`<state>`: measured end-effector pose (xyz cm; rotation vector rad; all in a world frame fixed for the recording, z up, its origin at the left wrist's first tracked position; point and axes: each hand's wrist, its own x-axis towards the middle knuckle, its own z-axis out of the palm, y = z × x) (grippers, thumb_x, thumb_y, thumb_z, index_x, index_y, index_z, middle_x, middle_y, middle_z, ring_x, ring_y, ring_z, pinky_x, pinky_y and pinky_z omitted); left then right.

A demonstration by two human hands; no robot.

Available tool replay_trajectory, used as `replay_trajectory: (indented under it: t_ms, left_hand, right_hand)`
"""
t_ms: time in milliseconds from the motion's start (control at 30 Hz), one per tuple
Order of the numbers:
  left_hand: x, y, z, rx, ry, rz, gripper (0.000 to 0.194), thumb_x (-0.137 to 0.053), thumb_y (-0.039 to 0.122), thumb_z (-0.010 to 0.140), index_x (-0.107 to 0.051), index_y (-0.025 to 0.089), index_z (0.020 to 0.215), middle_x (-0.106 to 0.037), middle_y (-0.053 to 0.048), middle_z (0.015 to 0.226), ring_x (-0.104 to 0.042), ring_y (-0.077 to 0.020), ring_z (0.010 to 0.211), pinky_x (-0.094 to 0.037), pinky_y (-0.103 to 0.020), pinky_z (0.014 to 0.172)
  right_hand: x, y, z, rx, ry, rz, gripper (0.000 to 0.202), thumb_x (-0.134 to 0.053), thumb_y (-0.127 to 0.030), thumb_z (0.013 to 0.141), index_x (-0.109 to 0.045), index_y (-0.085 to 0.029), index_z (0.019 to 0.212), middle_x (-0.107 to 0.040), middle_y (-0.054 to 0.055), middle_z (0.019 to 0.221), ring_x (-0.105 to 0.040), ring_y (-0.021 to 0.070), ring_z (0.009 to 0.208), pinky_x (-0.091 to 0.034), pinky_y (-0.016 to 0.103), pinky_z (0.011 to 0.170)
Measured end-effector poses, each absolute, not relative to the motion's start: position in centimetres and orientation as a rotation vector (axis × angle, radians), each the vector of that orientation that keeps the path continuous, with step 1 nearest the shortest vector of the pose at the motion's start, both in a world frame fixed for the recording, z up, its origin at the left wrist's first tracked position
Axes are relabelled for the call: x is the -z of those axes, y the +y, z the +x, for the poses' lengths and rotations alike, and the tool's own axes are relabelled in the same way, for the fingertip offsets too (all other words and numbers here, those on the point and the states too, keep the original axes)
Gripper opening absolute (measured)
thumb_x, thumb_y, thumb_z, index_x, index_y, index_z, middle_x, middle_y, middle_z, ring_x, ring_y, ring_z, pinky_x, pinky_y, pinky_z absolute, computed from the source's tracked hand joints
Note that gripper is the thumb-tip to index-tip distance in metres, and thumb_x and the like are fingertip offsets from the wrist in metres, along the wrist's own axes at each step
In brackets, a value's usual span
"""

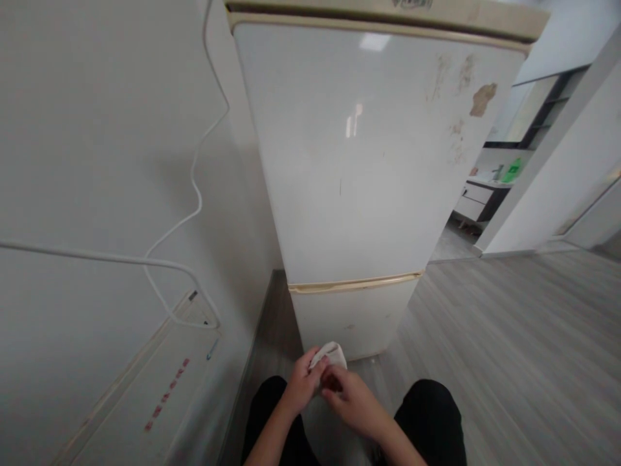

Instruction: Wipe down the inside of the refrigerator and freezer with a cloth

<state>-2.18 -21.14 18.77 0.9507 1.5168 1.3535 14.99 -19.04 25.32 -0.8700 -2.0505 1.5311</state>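
A small white folded cloth [334, 351] is held low in front of the refrigerator [371, 168], between my knees. My left hand [301, 383] is closed around its left side, with the thumb on top. Bent fingers of my right hand [350, 393] press together at the cloth's lower right edge and hide part of it. Both hands are apart from the refrigerator's lower door [354, 317]. The refrigerator is white with yellowed trim, and brown stains and a peeled patch [483, 100] mark its upper door.
A white cable [196, 181] hangs along the left wall. Below it is a pale panel with red markings [167, 395]. Grey wood-look floor [504, 336] spreads to the right. Through an opening at the right back stand a sink cabinet [478, 197] and a green bottle [512, 169].
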Motion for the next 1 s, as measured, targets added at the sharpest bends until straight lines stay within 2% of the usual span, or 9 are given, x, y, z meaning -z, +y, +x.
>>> replay_trajectory:
  t_ms: [100, 167, 333, 400, 467, 633, 767, 900, 1000]
  left_hand:
    - [-19.7, -21.3, -2.4, -1.275, 1.515, 1.120, 0.045, -0.071, 0.065, 0.079, -0.070, 0.020, 0.085, -0.064, -0.001, 0.075, -0.059, -0.0197, 0.073, -0.048, -0.029, 0.067]
    - [-19.7, -21.7, -2.3, -1.232, 1.511, 1.152, 0.044, -0.069, 0.063, 0.082, -0.071, 0.019, 0.088, -0.065, -0.002, 0.077, -0.059, -0.0197, 0.074, -0.048, -0.029, 0.068]
    - [-19.6, -22.9, -2.0, -1.136, 1.401, 1.234, 0.060, -0.071, 0.065, 0.079, -0.074, 0.019, 0.117, -0.074, -0.011, 0.116, -0.065, -0.0302, 0.109, -0.052, -0.039, 0.098]
    - [-19.8, -23.2, -2.2, -1.151, 1.339, 1.261, 0.062, -0.069, 0.065, 0.081, -0.074, 0.019, 0.122, -0.072, -0.013, 0.127, -0.062, -0.0329, 0.121, -0.046, -0.043, 0.110]
    - [-20.1, -23.3, -2.3, -1.154, 1.284, 1.284, 0.060, -0.067, 0.062, 0.085, -0.072, 0.019, 0.126, -0.071, -0.013, 0.130, -0.062, -0.0328, 0.123, -0.044, -0.045, 0.113]
    - [-21.1, -23.3, -2.0, -1.194, 1.308, 1.256, 0.051, -0.073, 0.053, 0.084, -0.072, 0.019, 0.121, -0.074, -0.012, 0.120, -0.066, -0.0298, 0.112, -0.049, -0.041, 0.103]
    - [-21.9, -23.2, -1.8, -1.280, 1.340, 1.169, 0.044, -0.073, 0.053, 0.082, -0.074, 0.017, 0.107, -0.074, -0.007, 0.100, -0.066, -0.0233, 0.094, -0.051, -0.032, 0.085]
    - [-22.5, -23.0, -2.0, -1.415, 1.434, 1.009, 0.038, -0.070, 0.057, 0.082, -0.066, 0.019, 0.085, -0.060, 0.002, 0.072, -0.053, -0.0150, 0.068, -0.043, -0.025, 0.065]
    - [-22.7, -22.8, -2.6, -1.561, 1.478, 0.881, 0.037, -0.069, 0.056, 0.081, -0.061, 0.021, 0.082, -0.056, 0.004, 0.071, -0.050, -0.0144, 0.068, -0.040, -0.024, 0.063]
  right_hand:
    - [-20.8, -20.9, 14.3, -1.664, -1.976, -0.939, 0.022, -0.057, -0.030, 0.092, -0.065, -0.020, 0.111, -0.071, 0.006, 0.101, -0.065, 0.0220, 0.093, -0.048, 0.033, 0.080]
    - [-19.5, -21.7, 14.4, -1.717, -1.889, -0.947, 0.027, -0.057, -0.032, 0.094, -0.063, -0.019, 0.117, -0.071, 0.008, 0.107, -0.066, 0.0223, 0.095, -0.049, 0.034, 0.082]
    - [-20.0, -21.1, 14.5, -1.730, -1.620, -0.924, 0.049, -0.055, -0.046, 0.098, -0.054, -0.017, 0.137, -0.069, 0.012, 0.117, -0.066, 0.0235, 0.100, -0.051, 0.037, 0.090]
    - [-20.1, -20.4, 14.6, -1.678, -1.563, -0.915, 0.051, -0.056, -0.049, 0.098, -0.056, -0.016, 0.136, -0.068, 0.013, 0.120, -0.066, 0.0248, 0.105, -0.050, 0.037, 0.094]
    - [-20.0, -19.9, 14.7, -1.644, -1.537, -0.925, 0.048, -0.058, -0.049, 0.097, -0.060, -0.015, 0.131, -0.069, 0.013, 0.118, -0.065, 0.0255, 0.106, -0.050, 0.036, 0.093]
    - [-20.6, -19.5, 14.9, -1.602, -1.565, -0.897, 0.039, -0.057, -0.051, 0.098, -0.067, -0.016, 0.112, -0.070, 0.009, 0.103, -0.064, 0.0233, 0.096, -0.048, 0.033, 0.087]
    - [-21.3, -19.8, 14.9, -1.564, -1.572, -0.888, 0.038, -0.057, -0.053, 0.098, -0.065, -0.016, 0.097, -0.066, 0.005, 0.091, -0.060, 0.0189, 0.084, -0.045, 0.029, 0.077]
    - [-20.8, -19.5, 15.0, -1.537, -1.549, -0.929, 0.041, -0.055, -0.056, 0.098, -0.061, -0.017, 0.087, -0.060, 0.002, 0.081, -0.053, 0.0155, 0.074, -0.042, 0.027, 0.069]
    - [-21.4, -18.8, 15.5, -1.439, -1.543, -0.982, 0.042, -0.054, -0.057, 0.097, -0.062, -0.017, 0.084, -0.059, 0.002, 0.077, -0.054, 0.0161, 0.072, -0.044, 0.028, 0.067]
